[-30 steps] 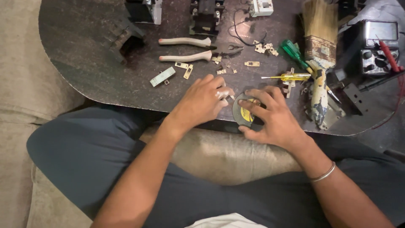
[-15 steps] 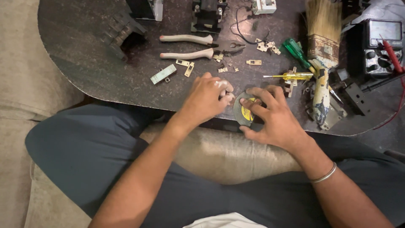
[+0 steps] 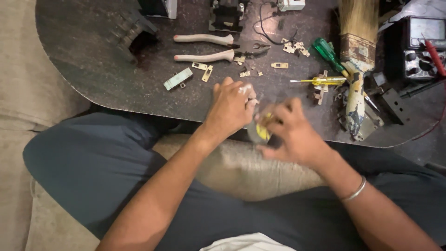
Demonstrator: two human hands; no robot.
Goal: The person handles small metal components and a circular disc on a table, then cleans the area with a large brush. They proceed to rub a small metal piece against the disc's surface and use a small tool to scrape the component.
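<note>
Your right hand (image 3: 297, 135) is curled around a small dark part with a yellow centre (image 3: 262, 131), held at the near edge of the dark table (image 3: 93, 79), though blur hides exactly how your fingers grip it. Your left hand (image 3: 230, 109) sits just beside it, fingertips bunched against the part's top. Beyond your hands lie pliers (image 3: 218, 49), a yellow-handled screwdriver (image 3: 320, 81), a green-handled screwdriver (image 3: 327, 52) and a worn brush (image 3: 357, 56).

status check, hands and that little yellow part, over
Left hand and right hand both closed on small yellow-and-dark part at table edge, blurred. Pliers and yellow screwdriver lie apart, nothing blocking.
</note>
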